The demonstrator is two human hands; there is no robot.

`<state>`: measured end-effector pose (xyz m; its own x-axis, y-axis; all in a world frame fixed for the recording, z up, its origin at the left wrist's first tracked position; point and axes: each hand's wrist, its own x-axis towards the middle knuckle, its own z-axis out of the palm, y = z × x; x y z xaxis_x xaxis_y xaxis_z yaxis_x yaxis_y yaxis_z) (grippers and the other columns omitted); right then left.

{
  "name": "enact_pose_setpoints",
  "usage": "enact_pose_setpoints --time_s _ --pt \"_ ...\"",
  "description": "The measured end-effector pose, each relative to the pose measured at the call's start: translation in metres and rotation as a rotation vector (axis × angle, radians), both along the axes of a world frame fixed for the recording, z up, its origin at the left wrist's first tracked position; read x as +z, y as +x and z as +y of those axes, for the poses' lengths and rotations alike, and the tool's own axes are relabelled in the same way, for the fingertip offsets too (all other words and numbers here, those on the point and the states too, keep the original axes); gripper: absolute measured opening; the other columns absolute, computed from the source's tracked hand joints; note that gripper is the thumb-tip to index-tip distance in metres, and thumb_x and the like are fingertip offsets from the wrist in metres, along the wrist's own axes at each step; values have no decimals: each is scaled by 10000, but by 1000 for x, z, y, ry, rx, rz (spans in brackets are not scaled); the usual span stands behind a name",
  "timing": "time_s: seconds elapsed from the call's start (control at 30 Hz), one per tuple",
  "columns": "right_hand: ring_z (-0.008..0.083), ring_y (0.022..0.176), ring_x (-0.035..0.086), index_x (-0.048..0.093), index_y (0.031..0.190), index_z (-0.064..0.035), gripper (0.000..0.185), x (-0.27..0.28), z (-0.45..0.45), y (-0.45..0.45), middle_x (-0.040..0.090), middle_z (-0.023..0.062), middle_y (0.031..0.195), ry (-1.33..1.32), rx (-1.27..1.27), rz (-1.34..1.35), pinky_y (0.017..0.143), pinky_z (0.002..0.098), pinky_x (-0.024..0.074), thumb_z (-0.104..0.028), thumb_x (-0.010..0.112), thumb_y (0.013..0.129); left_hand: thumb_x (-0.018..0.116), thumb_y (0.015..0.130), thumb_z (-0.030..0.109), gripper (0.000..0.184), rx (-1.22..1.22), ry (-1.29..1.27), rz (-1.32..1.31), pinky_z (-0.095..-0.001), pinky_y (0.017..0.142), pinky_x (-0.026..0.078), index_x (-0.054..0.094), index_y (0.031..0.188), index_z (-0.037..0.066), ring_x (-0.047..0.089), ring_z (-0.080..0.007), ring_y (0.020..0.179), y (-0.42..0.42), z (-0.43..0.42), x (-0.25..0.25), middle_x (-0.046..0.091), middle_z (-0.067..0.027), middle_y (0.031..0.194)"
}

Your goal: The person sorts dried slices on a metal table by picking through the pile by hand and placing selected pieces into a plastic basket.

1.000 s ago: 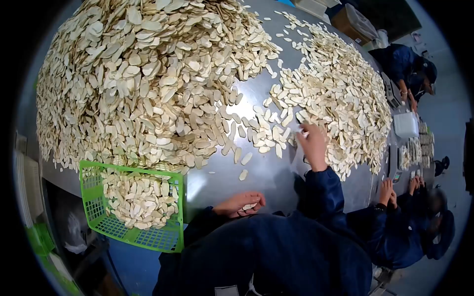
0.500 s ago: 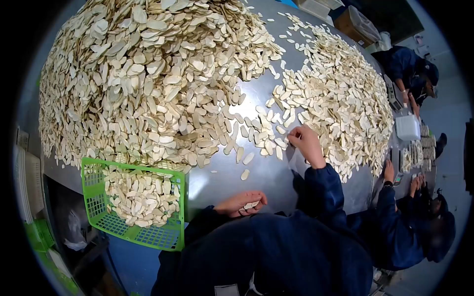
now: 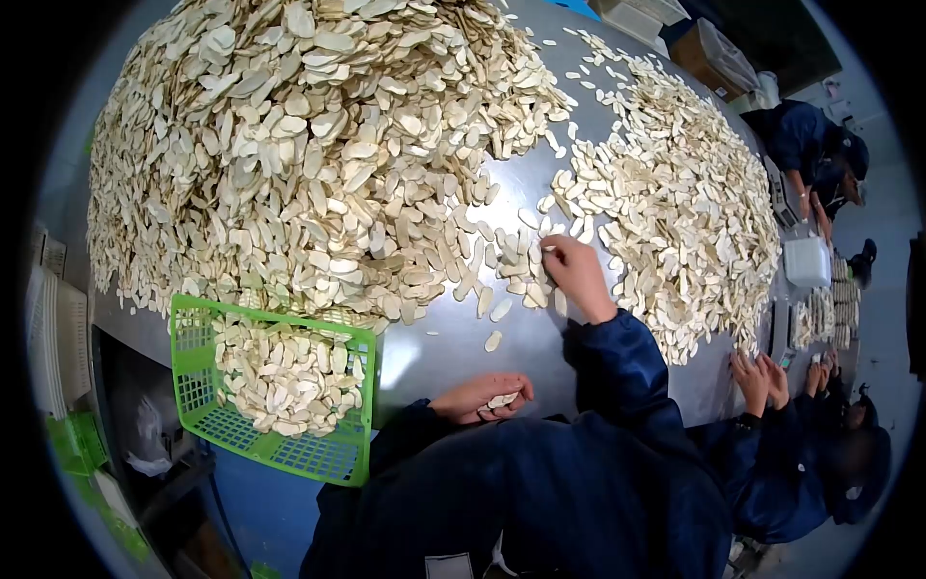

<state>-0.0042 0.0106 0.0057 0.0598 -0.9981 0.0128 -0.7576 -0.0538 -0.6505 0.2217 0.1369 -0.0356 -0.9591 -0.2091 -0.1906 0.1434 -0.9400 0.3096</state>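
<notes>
Curled palm-up near the table's front edge, my left hand holds a few pale, oval dried slices. My right hand reaches forward with thumb and fingers pinched together at the edge of a small scatter of loose slices. Whatever is between those fingertips is hidden. To the left rises a large heap of the same slices. A lower, spread-out pile lies to the right. A green plastic basket, partly filled with slices, stands tilted at the table's front left.
The metal table carries both piles. Along its right side are a white container, stacked packs of slices and other people's hands. A cardboard box stands at the far right, and stacked white trays are at the left.
My right hand has shifted slightly left and forward to the loose slices. My left hand stays curled around its slices. The nearest co-worker's hands have come together at the right pile's edge.
</notes>
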Motion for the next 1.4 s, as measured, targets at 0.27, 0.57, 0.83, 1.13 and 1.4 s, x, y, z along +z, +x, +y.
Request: enact_pose_setpoints --time_s 0.27,0.57,0.83,1.13,1.4 --pt "317 722 589 632 807 -37 204 17 3 18 589 126 757 -139 -72 199 623 408 467 -238 665 803 423 1019 258 257 -20 21 7 -153 466 315 543 1057 34 395 -44 584 -2 -2 3 458 -10 776" --pt "347 749 578 612 770 -12 226 3 -5 20 559 155 793 -92 -57 224 634 431 464 -235 643 781 424 1019 246 258 -1 -4 -18 -158 471 322 539 1056 18 395 -50 590 1 -3 7 458 -25 784" --pt "404 958 537 587 1040 28 347 27 22 -3 567 240 1048 -441 -94 445 819 453 443 -143 677 751 439 1016 268 269 -13 -54 38 -151 476 327 556 1032 27 410 -31 603 -1 -1 0 470 1 791" --pt "271 1141 512 543 916 -91 183 -8 49 56 550 76 1080 -441 471 351 1024 567 280 -127 660 780 456 1005 247 247 -64 -116 -78 -143 455 306 558 995 23 409 -22 579 0 -1 6 483 -3 778" --pt "341 1319 372 642 982 -70 213 13 -18 -88 496 135 1338 -246 -202 1076 1064 665 179 -127 589 783 474 994 249 237 -38 -111 -50 -135 453 310 563 1005 30 414 -16 595 1 -1 5 482 2 778"
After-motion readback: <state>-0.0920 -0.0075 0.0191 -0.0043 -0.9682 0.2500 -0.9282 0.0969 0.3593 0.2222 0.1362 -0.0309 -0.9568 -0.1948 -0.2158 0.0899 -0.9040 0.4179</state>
